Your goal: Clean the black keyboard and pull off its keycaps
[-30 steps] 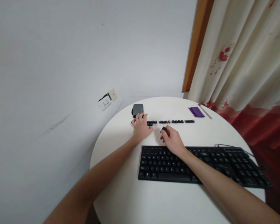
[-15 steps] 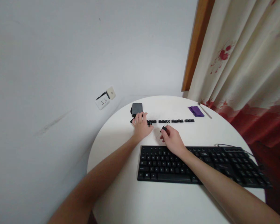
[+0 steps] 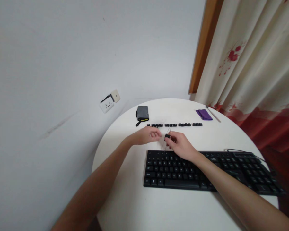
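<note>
A keycap puller with a small black handle (image 3: 167, 137) and thin wires sits in my right hand (image 3: 181, 145), pinched between thumb and fingers. The wires run up toward the row of loose keycaps and down toward the keyboard. My left hand (image 3: 146, 136) is just left of the puller, its fingers curled together with their tips close to the handle. Whether anything lies inside those fingers is hidden. Below both hands is a black keyboard (image 3: 180, 184), its upper left rows partly without caps. Beyond the hands, black keycaps (image 3: 184, 124) stand in short groups along one line.
A grey pouch (image 3: 143, 112) with a black loop lies at the back left of the round white table (image 3: 125, 199). At the back right are a folded purple cloth (image 3: 204, 115) and a slim stick-like tool (image 3: 214, 115). The keyboard's cable (image 3: 236, 149) curls behind it.
My left hand has left the keycap row and come nearer, with its spread fingers now curled beside the puller. My right hand has lowered the puller slightly.
</note>
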A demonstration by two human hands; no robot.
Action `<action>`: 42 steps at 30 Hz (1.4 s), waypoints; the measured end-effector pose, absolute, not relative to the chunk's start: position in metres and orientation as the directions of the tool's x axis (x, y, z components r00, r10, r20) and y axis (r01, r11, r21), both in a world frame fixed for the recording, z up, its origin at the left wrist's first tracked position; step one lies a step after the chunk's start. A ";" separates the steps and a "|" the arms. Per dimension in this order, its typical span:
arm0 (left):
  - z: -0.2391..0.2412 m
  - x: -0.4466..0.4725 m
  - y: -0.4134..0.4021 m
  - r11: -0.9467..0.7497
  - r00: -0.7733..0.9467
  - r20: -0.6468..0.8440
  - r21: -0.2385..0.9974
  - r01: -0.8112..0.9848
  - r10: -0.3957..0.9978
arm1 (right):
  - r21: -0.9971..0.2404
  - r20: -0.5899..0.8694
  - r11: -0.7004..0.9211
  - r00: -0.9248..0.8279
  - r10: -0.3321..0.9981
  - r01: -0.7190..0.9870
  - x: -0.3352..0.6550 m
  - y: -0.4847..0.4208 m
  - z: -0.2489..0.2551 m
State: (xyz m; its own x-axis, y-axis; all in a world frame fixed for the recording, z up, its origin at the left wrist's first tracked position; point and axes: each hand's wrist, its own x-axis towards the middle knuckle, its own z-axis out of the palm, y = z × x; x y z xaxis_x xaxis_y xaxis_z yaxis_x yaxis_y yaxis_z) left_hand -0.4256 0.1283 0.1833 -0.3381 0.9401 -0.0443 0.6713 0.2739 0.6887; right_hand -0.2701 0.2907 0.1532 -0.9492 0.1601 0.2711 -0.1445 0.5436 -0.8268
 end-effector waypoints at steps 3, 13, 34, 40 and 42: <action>0.193 -0.414 0.122 0.245 -0.079 -0.252 0.744 0.622 0.965 | -0.780 0.243 0.594 -0.970 -0.006 -0.199 -0.261 0.290 0.167; 0.187 -0.395 0.135 0.201 -0.010 -0.265 0.708 0.677 0.964 | -0.728 0.228 0.623 -0.958 -0.174 -0.286 -0.249 0.299 0.191; 0.175 -0.380 0.143 0.193 -0.055 -0.206 0.743 0.641 0.977 | -0.922 0.042 0.376 -0.987 -0.152 -0.097 -0.260 0.301 0.167; 0.175 -0.381 0.143 0.126 -0.051 -0.119 0.782 0.611 0.992 | -0.980 0.003 0.197 -0.999 -0.054 -0.014 -0.272 0.304 0.153; 0.173 -0.381 0.146 0.128 -0.166 -0.026 0.755 0.643 0.986 | -0.974 0.103 0.211 -0.989 0.103 -0.079 -0.276 0.306 0.149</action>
